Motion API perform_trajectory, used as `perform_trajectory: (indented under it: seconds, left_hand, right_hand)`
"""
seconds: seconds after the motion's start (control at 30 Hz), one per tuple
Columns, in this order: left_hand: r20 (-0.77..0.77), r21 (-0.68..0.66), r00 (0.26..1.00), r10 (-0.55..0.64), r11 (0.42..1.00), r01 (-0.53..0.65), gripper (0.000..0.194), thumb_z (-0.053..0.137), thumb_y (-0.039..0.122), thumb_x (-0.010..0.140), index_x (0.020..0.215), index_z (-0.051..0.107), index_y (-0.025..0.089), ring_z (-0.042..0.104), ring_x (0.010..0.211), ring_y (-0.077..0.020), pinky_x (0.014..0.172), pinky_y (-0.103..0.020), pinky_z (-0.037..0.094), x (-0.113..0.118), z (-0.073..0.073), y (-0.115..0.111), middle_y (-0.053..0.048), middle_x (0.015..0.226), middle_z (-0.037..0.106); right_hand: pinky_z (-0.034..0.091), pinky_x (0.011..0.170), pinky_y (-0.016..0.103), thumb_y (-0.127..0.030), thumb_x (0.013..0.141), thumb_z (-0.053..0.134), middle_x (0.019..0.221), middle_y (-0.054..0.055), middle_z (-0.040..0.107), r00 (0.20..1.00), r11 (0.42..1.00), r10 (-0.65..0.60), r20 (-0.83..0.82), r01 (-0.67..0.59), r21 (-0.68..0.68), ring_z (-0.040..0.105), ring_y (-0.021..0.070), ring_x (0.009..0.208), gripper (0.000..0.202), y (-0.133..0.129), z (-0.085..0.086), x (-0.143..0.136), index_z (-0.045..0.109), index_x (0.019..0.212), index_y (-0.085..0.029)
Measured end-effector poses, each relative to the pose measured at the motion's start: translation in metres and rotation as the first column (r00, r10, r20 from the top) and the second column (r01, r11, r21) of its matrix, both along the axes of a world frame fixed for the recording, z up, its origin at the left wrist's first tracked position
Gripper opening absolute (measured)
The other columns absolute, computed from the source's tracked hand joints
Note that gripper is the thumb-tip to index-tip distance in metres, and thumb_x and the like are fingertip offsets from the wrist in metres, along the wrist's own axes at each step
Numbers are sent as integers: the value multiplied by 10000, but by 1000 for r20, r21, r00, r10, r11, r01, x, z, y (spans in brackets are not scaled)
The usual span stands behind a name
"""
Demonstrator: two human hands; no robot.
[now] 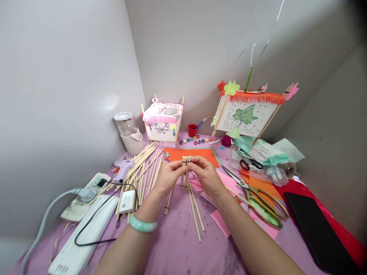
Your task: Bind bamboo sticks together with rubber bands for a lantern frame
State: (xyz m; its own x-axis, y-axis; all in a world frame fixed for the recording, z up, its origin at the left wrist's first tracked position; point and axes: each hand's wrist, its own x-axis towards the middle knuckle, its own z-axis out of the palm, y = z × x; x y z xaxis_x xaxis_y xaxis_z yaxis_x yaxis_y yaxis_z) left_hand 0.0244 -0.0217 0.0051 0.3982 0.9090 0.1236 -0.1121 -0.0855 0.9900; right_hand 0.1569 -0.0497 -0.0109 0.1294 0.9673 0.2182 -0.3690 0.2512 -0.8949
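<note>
Flanking held sticks [187, 178] lie loose sticks [142, 172] and gold scissors [249, 187].

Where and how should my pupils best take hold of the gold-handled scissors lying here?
Take the scissors by their gold handles, probably from the wearer's near right: the loops face that way, while the blades point away to the left. The right hand seems best placed, its forearm just left of the handles, once it releases the sticks.

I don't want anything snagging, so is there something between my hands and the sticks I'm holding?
Nothing visible: your left hand and right hand both hold the black-banded sticks directly, near their upper ends.
</note>
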Motion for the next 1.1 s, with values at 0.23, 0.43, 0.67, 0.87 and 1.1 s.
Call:
perform_trajectory:
  seconds: [0.23,0.43,0.67,0.87,1.1]
  left_hand:
    - [-29,36,999,-31,999,32,265,669,259,727,963,727,153,644,875,-215,832,-322,476,1,-4,3,-42,930,727]
    - [-31,63,1000,2,998,0,288,663,285,739,997,720,171,642,932,-223,864,-330,471,4,-7,3,-57,997,718]
    - [10,46,1000,-17,999,16,288,676,295,732,987,724,170,641,928,-217,868,-324,466,3,-10,2,-61,1007,715]
    - [-12,62,1000,-21,998,21,278,665,303,742,974,723,161,643,922,-216,872,-329,463,1,-10,2,-61,990,718]
    - [-20,60,1000,-1,998,2,304,673,326,737,993,721,171,647,898,-208,839,-310,474,0,-9,3,-55,975,721]
  right_hand:
    - [486,769,303,-231,634,765,802,-23,700,974,992,11,-228,-40,-123,621,134,750,144,-2,4,-5,711,767,-235]
    - [492,801,314,-222,574,789,798,-29,694,920,988,-85,-383,29,-150,623,138,766,179,0,-2,-19,693,723,-247]
    - [478,844,322,-235,627,759,840,-29,691,911,993,-97,-402,63,-97,618,136,811,145,-1,-9,-23,690,752,-262]
    - [476,840,325,-250,632,757,844,-25,683,918,994,-89,-386,55,-97,615,142,809,148,-2,-9,-25,676,756,-256]
    - [460,831,311,-288,718,694,857,-8,657,990,998,-62,-126,58,-37,593,143,820,142,-5,-3,-15,645,836,-225]
